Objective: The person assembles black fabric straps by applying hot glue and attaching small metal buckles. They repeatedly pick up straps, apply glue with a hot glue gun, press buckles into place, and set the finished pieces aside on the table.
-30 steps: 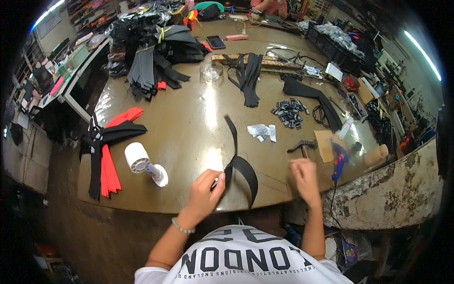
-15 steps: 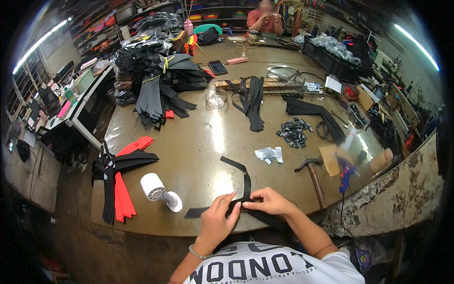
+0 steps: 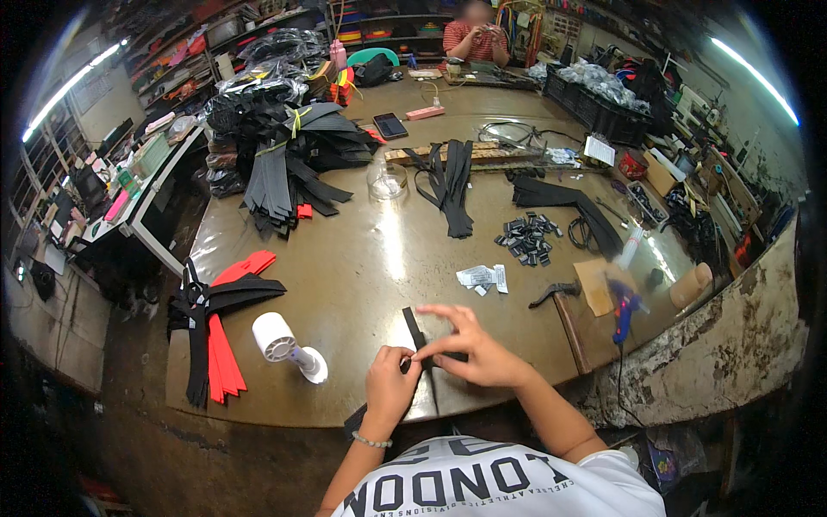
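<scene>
A narrow black webbing strap [image 3: 410, 322] stands out beyond my hands over the near edge of the table. My left hand [image 3: 389, 386] is closed in a pinch on the strap, its thumb and fingertips close together. My right hand [image 3: 479, 351] lies just to the right, fingers spread, the index finger raised. Another of its fingertips meets the strap beside my left fingertips. More black strap shows by my left wrist, and part of it runs toward my body. My fingers hide where the strap pieces meet.
A white handheld fan [image 3: 280, 339] stands left, near red and black straps [image 3: 226, 353]. Paper labels [image 3: 484, 277], black buckles [image 3: 527, 237], a hammer [image 3: 568, 323] and a blue glue gun [image 3: 624, 312] lie right. Black straps [image 3: 293, 172] are heaped far left. A person [image 3: 474, 39] sits across the table.
My left hand has drawn closer to my right and turned into a tighter pinch. My right hand has lifted and spread its fingers. The strap's far part has swung straighter and nearer.
</scene>
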`<action>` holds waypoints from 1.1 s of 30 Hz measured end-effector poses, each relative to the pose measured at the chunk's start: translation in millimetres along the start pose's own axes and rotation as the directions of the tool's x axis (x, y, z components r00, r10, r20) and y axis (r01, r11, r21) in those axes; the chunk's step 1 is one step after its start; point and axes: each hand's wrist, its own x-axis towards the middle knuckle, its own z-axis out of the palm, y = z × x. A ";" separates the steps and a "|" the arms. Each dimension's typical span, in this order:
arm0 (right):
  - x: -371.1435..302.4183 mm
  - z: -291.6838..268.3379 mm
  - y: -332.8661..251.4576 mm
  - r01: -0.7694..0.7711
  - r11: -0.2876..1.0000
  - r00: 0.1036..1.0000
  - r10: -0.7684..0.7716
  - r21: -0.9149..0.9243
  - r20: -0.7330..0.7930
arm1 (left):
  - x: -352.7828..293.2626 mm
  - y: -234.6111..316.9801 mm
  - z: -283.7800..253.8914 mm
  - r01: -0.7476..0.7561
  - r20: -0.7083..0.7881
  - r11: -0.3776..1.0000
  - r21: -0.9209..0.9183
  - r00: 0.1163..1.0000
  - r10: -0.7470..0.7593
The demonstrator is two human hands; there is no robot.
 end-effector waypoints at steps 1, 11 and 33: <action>-3.3 3.6 -3.1 -0.004 0.999 1.000 0.005 -0.035 0.019 | -0.3 -0.4 1.6 -0.002 -0.014 1.000 -0.017 1.000 0.001; -10.4 70.1 30.7 -0.286 0.942 0.944 0.246 -0.177 -0.218 | -1.9 -6.0 6.8 -0.029 -0.016 1.000 0.000 0.999 0.029; -48.7 67.3 -0.2 -0.156 0.924 0.986 0.125 -0.350 -0.109 | -7.3 -3.3 9.6 -0.215 0.104 0.945 0.245 0.975 0.195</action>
